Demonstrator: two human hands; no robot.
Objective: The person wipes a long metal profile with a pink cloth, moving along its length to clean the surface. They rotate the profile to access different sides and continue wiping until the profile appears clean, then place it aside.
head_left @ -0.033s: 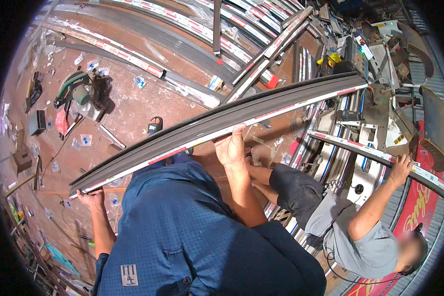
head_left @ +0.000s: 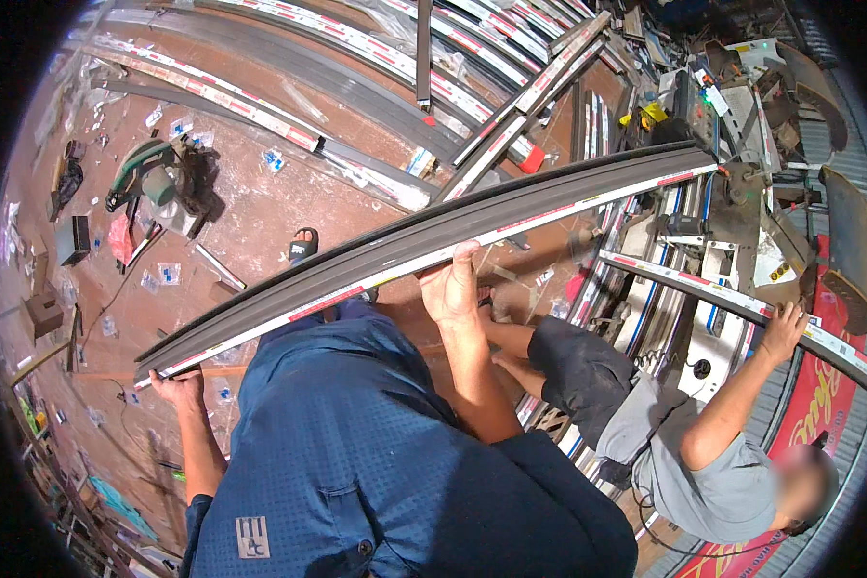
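A long dark grey metal profile (head_left: 405,236) with red-and-white film along its near edge slants across the view, its right end higher in the picture. Its left end rests in my left hand (head_left: 178,387), whose fingers are mostly hidden under it. Around the near edge by the middle, my right hand (head_left: 450,289) is closed, thumb on top and fingers out of sight beneath. The profile is held above the floor and passes over the rails at right.
At right a co-worker (head_left: 713,462) grips another taped profile (head_left: 732,297) above the machine rails (head_left: 660,270). A green cutting saw (head_left: 159,183) stands on the littered floor at left. Profiles (head_left: 356,58) lie stacked at the back. Small cartons (head_left: 43,313) sit far left.
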